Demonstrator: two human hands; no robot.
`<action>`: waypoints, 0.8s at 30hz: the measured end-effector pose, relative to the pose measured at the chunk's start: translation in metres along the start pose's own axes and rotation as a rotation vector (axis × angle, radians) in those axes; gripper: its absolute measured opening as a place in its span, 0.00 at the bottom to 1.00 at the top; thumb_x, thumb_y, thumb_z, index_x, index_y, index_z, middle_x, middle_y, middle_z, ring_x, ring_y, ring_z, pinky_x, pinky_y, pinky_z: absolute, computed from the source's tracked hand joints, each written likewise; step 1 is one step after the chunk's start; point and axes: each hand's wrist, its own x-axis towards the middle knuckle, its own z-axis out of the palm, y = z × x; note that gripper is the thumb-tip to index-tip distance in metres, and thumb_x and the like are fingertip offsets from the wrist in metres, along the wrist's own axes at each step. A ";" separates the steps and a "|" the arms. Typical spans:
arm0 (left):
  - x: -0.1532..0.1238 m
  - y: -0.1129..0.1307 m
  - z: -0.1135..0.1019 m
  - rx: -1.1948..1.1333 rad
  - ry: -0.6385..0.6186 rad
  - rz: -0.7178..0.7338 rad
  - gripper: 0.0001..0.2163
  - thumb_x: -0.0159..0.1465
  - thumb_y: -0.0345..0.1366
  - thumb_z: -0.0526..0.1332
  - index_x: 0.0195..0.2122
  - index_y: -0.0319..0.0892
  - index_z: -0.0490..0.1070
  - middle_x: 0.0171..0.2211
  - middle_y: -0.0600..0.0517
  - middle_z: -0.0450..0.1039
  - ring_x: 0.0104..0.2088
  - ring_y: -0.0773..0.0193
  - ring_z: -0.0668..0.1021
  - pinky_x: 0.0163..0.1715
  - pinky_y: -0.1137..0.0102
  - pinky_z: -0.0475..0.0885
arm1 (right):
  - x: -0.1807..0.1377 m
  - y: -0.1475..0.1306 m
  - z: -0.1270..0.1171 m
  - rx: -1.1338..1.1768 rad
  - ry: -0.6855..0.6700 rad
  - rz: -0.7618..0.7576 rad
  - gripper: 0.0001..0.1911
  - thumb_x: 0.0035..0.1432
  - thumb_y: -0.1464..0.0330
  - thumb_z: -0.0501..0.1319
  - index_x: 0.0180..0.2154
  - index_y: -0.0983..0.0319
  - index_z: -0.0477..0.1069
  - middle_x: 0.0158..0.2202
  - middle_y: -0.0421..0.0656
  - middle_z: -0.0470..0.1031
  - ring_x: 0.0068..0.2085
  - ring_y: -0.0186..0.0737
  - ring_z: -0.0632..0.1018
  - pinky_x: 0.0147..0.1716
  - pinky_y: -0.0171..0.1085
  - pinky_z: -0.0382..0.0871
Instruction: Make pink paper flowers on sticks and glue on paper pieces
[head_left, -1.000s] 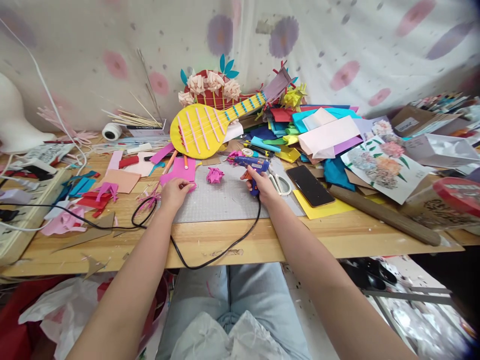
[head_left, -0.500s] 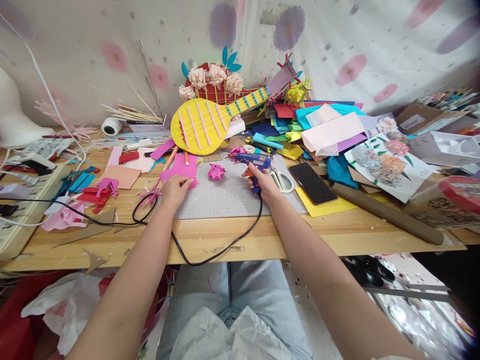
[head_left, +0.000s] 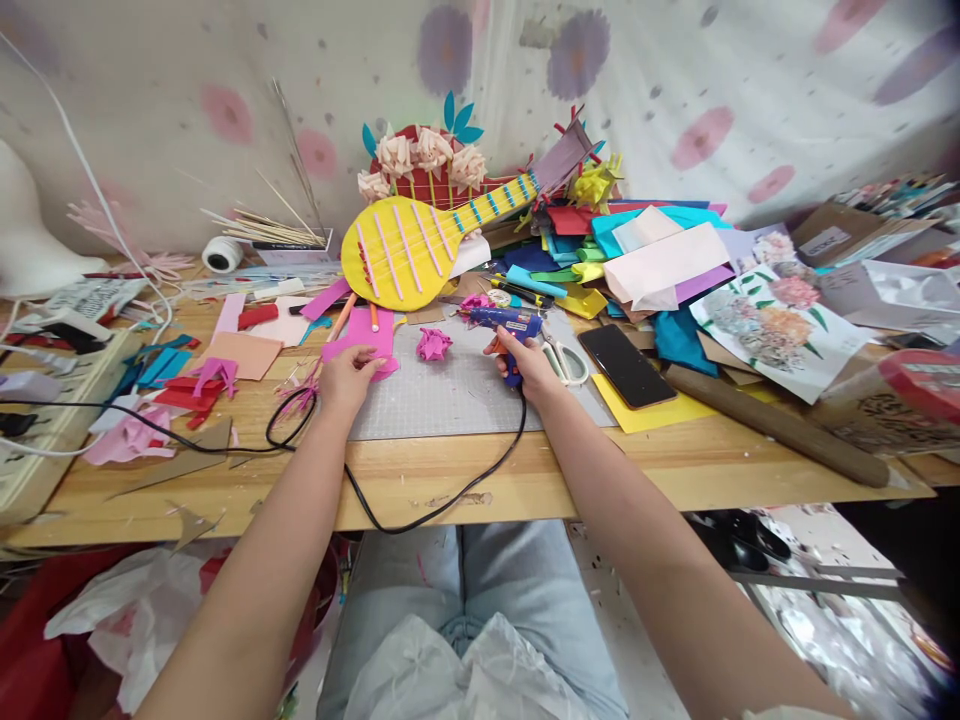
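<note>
My right hand (head_left: 527, 364) is wrapped round the handle of a blue glue gun (head_left: 504, 321), whose nozzle points left over the grey cutting mat (head_left: 450, 398). Its black cord (head_left: 420, 500) loops off the table's front edge. My left hand (head_left: 346, 378) rests at the mat's left edge, fingertips pinching a pink paper sheet (head_left: 363, 336). A small crumpled pink paper flower (head_left: 433, 344) lies on the mat between my hands. Behind them leans a yellow paper guitar (head_left: 412, 247) with pink strings.
Scissors (head_left: 559, 360) and a black phone (head_left: 623, 366) lie right of the glue gun, on yellow paper. A heap of coloured paper (head_left: 637, 260) fills the back right. A long brown stick (head_left: 772, 425) lies at the right. Paper scraps (head_left: 187, 385) and cables cover the left.
Both hands stay where they were; my left fingers have shifted slightly on the pink sheet. The view has tipped down a little.
</note>
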 end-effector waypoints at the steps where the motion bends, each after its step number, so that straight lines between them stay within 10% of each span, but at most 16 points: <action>1: 0.000 0.000 0.000 0.003 0.007 -0.004 0.15 0.51 0.41 0.62 0.39 0.41 0.74 0.31 0.50 0.76 0.32 0.63 0.76 0.35 0.69 0.68 | 0.000 0.000 0.000 0.004 -0.002 -0.003 0.22 0.40 0.50 0.64 0.24 0.63 0.68 0.26 0.40 0.74 0.16 0.23 0.63 0.12 0.28 0.55; 24: -0.003 0.007 0.000 -0.020 0.082 0.185 0.09 0.56 0.36 0.57 0.35 0.40 0.74 0.38 0.48 0.75 0.41 0.63 0.74 0.44 0.68 0.68 | 0.000 0.002 0.002 -0.078 0.003 -0.031 0.23 0.41 0.48 0.62 0.25 0.62 0.67 0.28 0.42 0.75 0.17 0.24 0.63 0.13 0.27 0.57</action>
